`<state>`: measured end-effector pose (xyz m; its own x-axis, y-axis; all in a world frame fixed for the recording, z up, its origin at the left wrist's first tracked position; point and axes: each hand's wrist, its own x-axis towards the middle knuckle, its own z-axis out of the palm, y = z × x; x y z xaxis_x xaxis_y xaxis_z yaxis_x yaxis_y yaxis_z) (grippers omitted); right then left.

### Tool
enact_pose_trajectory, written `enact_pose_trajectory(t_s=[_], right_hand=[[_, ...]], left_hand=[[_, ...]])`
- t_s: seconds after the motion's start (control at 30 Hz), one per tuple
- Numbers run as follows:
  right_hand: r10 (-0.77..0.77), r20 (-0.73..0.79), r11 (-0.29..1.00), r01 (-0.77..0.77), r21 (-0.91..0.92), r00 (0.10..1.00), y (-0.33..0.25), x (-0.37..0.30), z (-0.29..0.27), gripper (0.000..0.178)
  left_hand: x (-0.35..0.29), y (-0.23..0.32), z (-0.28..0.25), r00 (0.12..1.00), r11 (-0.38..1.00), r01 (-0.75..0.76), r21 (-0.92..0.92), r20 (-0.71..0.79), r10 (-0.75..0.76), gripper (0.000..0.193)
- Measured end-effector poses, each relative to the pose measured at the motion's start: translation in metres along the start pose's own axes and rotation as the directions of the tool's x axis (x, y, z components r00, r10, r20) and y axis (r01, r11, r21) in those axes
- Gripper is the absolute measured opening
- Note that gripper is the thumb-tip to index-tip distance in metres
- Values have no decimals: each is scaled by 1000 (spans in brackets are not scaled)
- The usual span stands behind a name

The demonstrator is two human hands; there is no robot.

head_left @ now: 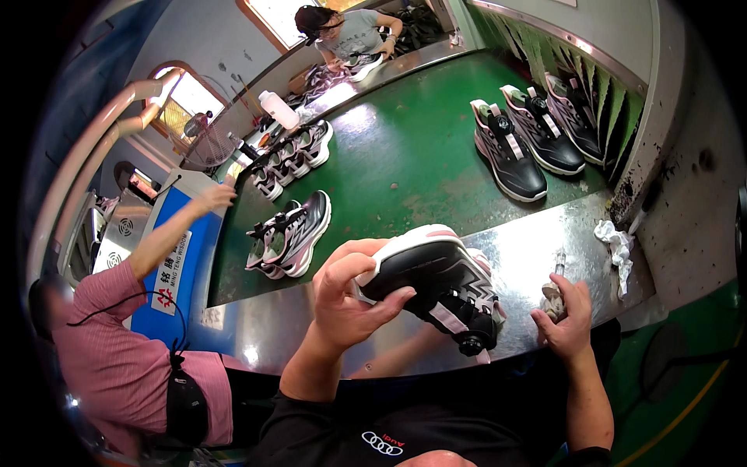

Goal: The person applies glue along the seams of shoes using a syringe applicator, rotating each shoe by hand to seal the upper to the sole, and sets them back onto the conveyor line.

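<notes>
My left hand (342, 292) grips a black sneaker (416, 268) by its toe end, thumb on the upper and fingers around the sole. The shoe is tilted, its white and pink sole upward and its heel to the right. A round black dial (471, 345) and a pale pink strap show on its upper. To the right, my right hand (572, 315) is closed around a small beige lump (552, 299), held between thumb and fingers over the metal table edge (513, 257). A short clear, tube-like piece stands above the lump; its kind is unclear.
Several sneakers stand on the green belt (389, 167), grouped left (299, 229) and right (513, 159). A crumpled white cloth (617, 247) lies at right. A co-worker in pink (148, 342) reaches in from the left; another person (354, 39) handles a shoe at the far side.
</notes>
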<state>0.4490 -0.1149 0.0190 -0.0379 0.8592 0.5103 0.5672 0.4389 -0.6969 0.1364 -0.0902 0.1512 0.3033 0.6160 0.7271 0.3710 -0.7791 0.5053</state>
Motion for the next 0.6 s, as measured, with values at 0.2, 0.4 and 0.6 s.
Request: enact_pose_trajectory(t_s=[0.2,0.4,0.6], right_hand=[[-17,-17,1000,17,-4,1000,1,-1,0,56],[-12,-22,1000,12,-2,1000,0,-2,1,56],[-10,-23,1000,10,-10,1000,-1,-3,1,56]], left_hand=[[3,3,-6,999,998,-37,44,30,35,54],[-3,3,-8,996,1000,2,23,90,-4,56],[-2,2,-6,1000,1000,-6,4,5,6,58]])
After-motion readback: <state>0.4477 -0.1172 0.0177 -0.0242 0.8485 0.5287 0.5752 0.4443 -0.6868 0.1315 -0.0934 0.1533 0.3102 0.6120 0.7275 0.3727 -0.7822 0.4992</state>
